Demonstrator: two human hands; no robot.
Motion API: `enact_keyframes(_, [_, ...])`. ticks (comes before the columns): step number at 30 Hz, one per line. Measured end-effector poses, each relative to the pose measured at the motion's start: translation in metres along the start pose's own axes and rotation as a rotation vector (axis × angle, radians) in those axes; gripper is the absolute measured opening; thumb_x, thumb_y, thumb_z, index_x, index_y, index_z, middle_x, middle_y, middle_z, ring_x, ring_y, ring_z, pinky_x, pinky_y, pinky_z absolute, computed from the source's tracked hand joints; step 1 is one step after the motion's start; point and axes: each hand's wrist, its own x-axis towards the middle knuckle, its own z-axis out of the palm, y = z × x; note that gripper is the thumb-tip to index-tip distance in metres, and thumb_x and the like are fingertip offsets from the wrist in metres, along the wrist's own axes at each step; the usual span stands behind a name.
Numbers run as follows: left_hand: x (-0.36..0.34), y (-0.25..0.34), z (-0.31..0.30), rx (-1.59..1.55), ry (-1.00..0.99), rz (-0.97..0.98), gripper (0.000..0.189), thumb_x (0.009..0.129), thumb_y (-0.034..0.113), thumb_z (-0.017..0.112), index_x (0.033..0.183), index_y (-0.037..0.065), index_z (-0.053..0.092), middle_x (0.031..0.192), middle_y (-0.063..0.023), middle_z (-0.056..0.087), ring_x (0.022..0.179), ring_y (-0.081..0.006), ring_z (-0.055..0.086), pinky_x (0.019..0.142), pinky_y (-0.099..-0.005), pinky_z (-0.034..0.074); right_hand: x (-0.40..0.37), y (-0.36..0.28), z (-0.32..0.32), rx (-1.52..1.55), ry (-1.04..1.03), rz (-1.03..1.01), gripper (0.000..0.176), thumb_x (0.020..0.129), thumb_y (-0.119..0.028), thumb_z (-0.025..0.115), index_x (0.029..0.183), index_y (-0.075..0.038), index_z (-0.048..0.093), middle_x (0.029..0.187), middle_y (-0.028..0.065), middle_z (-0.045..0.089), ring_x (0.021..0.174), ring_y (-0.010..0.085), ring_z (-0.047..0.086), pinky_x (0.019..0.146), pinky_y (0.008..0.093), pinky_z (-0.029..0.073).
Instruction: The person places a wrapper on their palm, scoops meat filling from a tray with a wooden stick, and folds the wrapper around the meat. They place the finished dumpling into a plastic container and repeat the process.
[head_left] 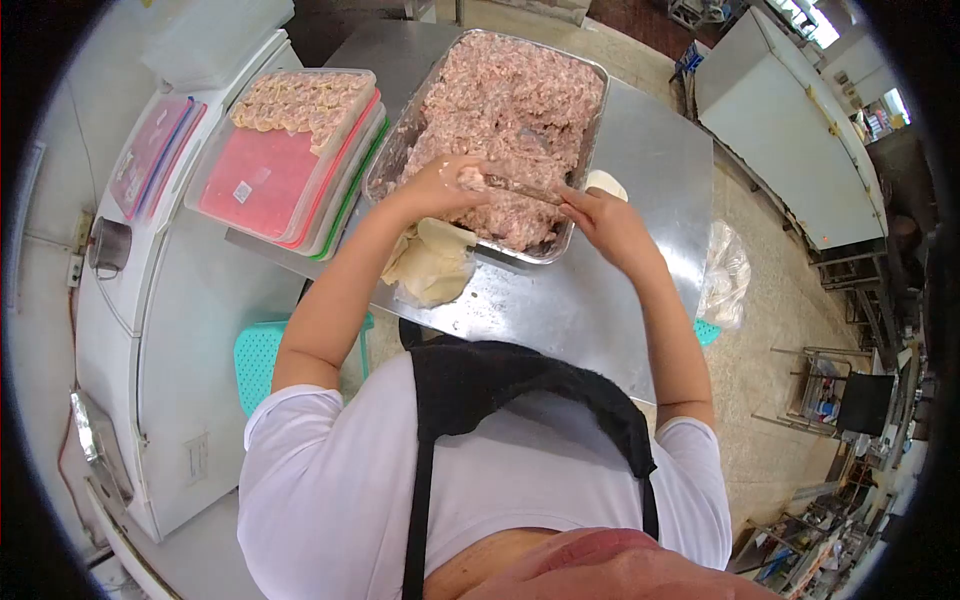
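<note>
A big metal tray (378,172) in front of me is heaped with pale pink ground meat (505,95). Over its near side, my left hand (437,190) is curled around a small portion of meat (470,178); whether a wrapper lies under it is hidden. My right hand (603,218) grips a thin, flat spatula-like tool (525,189), its far end meeting the meat at my left fingers. Below my left hand, a stack of thin round dough wrappers (432,265) lies on the table. More pale wrappers (607,184) sit beside the tray, past my right hand.
Stacked plastic trays (250,185) with red and green edges stand at the left, filled dumplings (300,100) covering part of the top one. A white chest freezer (205,330) borders the steel table (560,320). A turquoise stool (262,360) is below; a plastic bag (725,275) is at right.
</note>
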Motion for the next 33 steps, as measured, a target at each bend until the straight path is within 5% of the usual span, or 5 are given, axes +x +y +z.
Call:
enact_keyframes(5, [-0.004, 0.001, -0.001, -0.204, 0.064, -0.252, 0.038, 0.077, 0.028, 0.074, 0.106, 0.007, 0.062, 0.099, -0.0101, 0.064, 0.076, -0.0178, 0.061, 0.067, -0.0307, 0.051, -0.009, -0.026, 0.03, -0.023, 0.237, -0.085, 0.023, 0.092, -0.023, 0.053, 0.113, -0.015, 0.061, 0.085, 0.0141, 0.061, 0.078, 0.0346, 0.062, 0.067, 0.0436, 0.05])
enact_keyframes(7, [-0.009, 0.005, -0.005, -0.059, -0.097, -0.249, 0.054, 0.072, 0.03, 0.075, 0.118, 0.006, 0.059, 0.121, -0.0194, 0.059, 0.111, -0.0283, 0.058, 0.095, -0.0364, 0.043, -0.005, -0.007, 0.046, -0.058, 0.044, 0.061, 0.022, 0.092, -0.023, 0.053, 0.111, -0.015, 0.061, 0.085, 0.0147, 0.061, 0.076, 0.0354, 0.062, 0.066, 0.0453, 0.05])
enact_keyframes(13, [-0.037, 0.023, -0.024, -0.19, 0.095, 0.069, 0.076, 0.071, 0.028, 0.074, 0.139, 0.017, 0.04, 0.135, -0.0153, 0.05, 0.123, -0.0324, 0.048, 0.102, -0.0364, 0.037, -0.023, -0.004, -0.01, -0.016, -0.058, 0.196, 0.025, 0.094, -0.024, 0.052, 0.11, -0.009, 0.064, 0.089, 0.0187, 0.065, 0.079, 0.0342, 0.063, 0.069, 0.0419, 0.049])
enact_keyframes(20, [-0.044, 0.042, -0.049, -0.033, -0.051, 0.148, 0.063, 0.067, 0.028, 0.081, 0.123, 0.011, 0.058, 0.125, -0.016, 0.056, 0.113, -0.031, 0.054, 0.098, -0.038, 0.041, -0.021, -0.079, -0.006, 0.519, -0.094, 0.052, 0.026, 0.092, -0.023, 0.057, 0.11, -0.006, 0.064, 0.089, 0.0173, 0.065, 0.082, 0.0336, 0.061, 0.074, 0.0364, 0.048])
enact_keyframes(33, [-0.1, -0.042, -0.131, -0.064, 0.318, 0.315, 0.049, 0.07, 0.031, 0.08, 0.108, 0.006, 0.062, 0.108, -0.0166, 0.063, 0.104, -0.0258, 0.059, 0.089, -0.0343, 0.045, 0.033, -0.201, -0.018, -0.096, 0.251, -0.001, 0.025, 0.089, -0.023, 0.059, 0.11, -0.011, 0.064, 0.082, 0.0134, 0.062, 0.075, 0.0319, 0.062, 0.065, 0.0398, 0.05])
